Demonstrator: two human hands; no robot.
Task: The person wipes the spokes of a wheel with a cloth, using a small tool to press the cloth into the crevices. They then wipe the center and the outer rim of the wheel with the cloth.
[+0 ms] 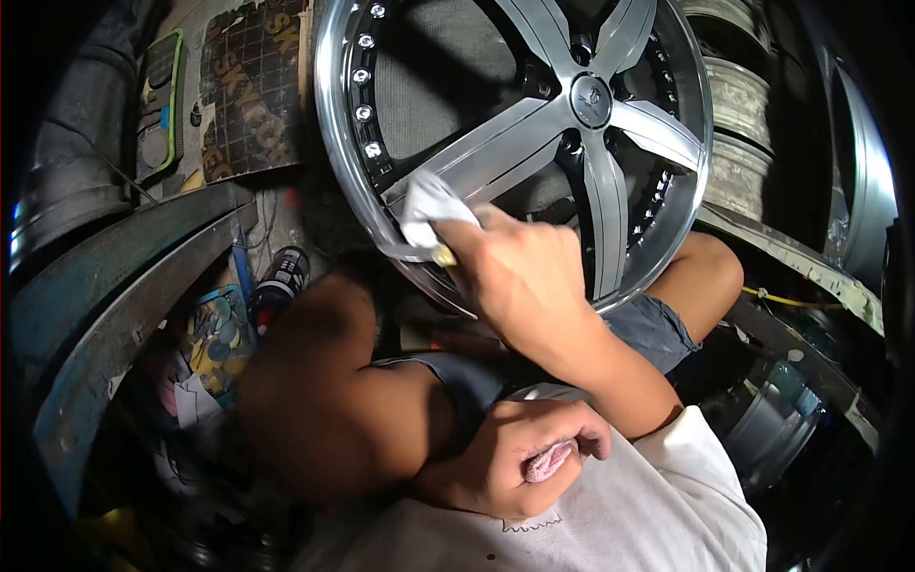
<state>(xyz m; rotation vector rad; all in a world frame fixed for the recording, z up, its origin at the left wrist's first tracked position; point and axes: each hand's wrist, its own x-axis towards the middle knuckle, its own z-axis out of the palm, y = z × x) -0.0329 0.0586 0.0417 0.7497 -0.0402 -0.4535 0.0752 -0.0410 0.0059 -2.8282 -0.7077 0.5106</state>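
My right hand [524, 267] is closed around a crumpled white cloth [431, 205], pressed against the lower left spoke of a car wheel rim [472, 153]. A thin grey strip with a small yellow part [444, 255] sticks out by the same fingers. The rim stands tilted in front of my knees, with brushed silver spokes, black inner parts, a polished lip and a centre cap [591, 102]. Close to my shirt, my left hand [529, 458] is curled in a fist around a folded pinkish cloth [550, 461], most of it hidden by the fingers.
Stacked dusty rims [739, 114] stand at the right. A printed board [253, 91] and a green-edged tray [162, 105] lie at upper left. A black bottle [281, 276] stands beside my knee, near a bin of scraps [217, 334]. A clear plastic jug [777, 419] is at lower right.
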